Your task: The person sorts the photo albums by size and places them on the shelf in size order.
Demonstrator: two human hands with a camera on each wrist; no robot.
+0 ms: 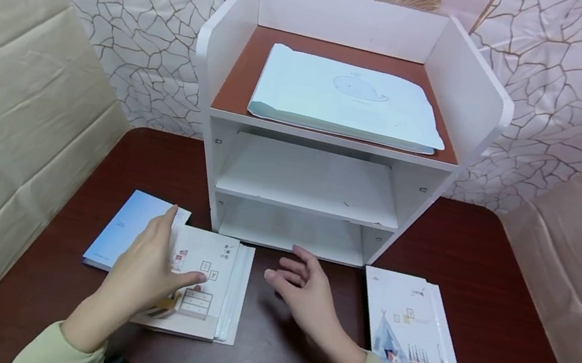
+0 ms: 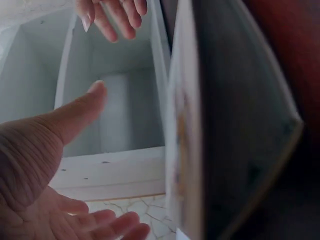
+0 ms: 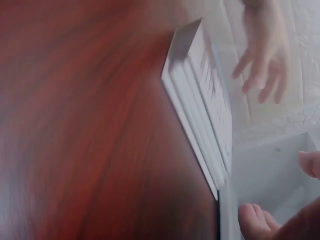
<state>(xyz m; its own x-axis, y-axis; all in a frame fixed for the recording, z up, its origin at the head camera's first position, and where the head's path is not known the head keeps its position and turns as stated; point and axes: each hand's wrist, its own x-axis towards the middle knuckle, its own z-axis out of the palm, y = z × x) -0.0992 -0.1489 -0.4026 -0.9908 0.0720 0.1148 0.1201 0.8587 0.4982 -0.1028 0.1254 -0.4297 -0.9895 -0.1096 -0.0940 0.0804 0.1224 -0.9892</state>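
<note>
My left hand (image 1: 143,272) hovers over a short stack of white illustrated books (image 1: 208,309), thumb spread away from the fingers and nothing in its grasp. A blue book (image 1: 117,233) lies partly under that stack on its left. In the right wrist view the white stack (image 3: 202,105) shows its layered page edges, apart from the left hand (image 3: 265,60) above it. My right hand (image 1: 309,297) is in front of the shelf with loosely bent fingers, holding nothing. Another white book pile with a tent picture (image 1: 410,330) lies to its right.
A small white shelf unit (image 1: 311,178) stands at the back of the dark red-brown table (image 1: 506,346). Its top board carries a large pale whale-print book or packet (image 1: 351,98). Beige cloth panels (image 1: 16,65) flank both sides, with patterned cloth behind.
</note>
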